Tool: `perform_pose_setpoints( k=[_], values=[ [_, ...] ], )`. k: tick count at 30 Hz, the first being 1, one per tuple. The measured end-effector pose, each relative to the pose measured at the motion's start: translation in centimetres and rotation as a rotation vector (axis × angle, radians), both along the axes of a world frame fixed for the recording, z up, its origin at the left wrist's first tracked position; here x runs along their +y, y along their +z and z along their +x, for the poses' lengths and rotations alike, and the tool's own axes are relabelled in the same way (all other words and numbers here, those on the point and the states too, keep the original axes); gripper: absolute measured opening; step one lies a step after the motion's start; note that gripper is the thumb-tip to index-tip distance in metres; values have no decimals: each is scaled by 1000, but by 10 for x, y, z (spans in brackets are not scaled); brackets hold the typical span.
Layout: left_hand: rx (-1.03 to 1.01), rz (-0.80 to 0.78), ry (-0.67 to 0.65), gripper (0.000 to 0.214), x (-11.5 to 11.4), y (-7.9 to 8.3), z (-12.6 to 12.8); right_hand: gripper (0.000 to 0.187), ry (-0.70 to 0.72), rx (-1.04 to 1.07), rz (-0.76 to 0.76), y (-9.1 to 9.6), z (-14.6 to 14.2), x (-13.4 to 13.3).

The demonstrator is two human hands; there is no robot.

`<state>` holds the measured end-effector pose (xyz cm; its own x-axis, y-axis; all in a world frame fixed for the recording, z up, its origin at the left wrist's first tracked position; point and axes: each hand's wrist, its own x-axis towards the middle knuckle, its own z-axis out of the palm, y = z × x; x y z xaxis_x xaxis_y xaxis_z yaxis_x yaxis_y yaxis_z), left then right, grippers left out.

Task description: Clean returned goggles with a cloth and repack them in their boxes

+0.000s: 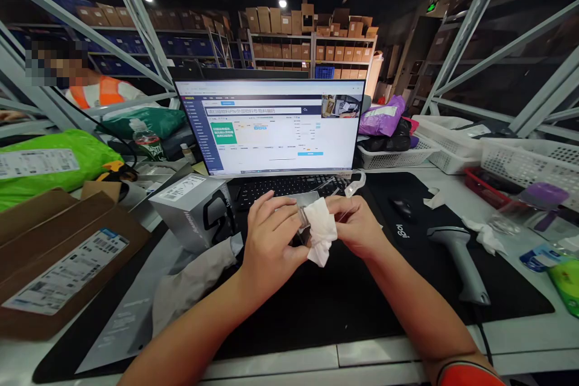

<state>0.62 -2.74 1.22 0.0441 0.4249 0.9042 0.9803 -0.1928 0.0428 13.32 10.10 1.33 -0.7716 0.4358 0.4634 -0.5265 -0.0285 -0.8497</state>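
In front of the keyboard, my left hand is closed around a clear plastic piece, whose exact kind I cannot make out. A crumpled white tissue is between my hands, pressed against the end of that piece. My right hand pinches the tissue from the right, its fingertips partly hidden. Above the right fingers stick out thin clear strips and a small white hooked piece. Left of my left hand stands a grey printed box, with a grey cloth bag in front of it.
A monitor stands behind the keyboard. Rightward lie a mouse, a barcode scanner, used tissues and white baskets. An opened carton and green parcel are left; another person is beyond.
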Motion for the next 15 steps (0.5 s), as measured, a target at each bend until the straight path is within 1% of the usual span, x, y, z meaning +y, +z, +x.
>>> perform_pose_setpoints(
  k=[2, 4, 8, 10, 11, 12, 15],
  values=[
    [-24, -31, -9, 14, 1, 1, -1, 23, -26, -7, -33, -1, -2, 0],
    [-37, -44, -9, 13, 3, 1, 0, 23, -33, -12, -105, 0, -3, 0],
    [-6, -50, 18, 10, 4, 0, 5, 27, -70, 29, -372, 9, -3, 1],
    [11, -47, 28, 8, 4, -1, 7, 30, -126, 70, -450, 11, -3, 0],
    [12, -48, 29, 7, 4, -1, 6, 30, -146, 73, -436, 10, -3, 0],
    [9, -51, 30, 8, 4, -2, 5, 28, -155, 61, -383, 9, -3, 0],
    [3, -78, 26, 13, 4, -2, 2, 22, -102, -27, -152, 3, -3, -1]
  ],
)
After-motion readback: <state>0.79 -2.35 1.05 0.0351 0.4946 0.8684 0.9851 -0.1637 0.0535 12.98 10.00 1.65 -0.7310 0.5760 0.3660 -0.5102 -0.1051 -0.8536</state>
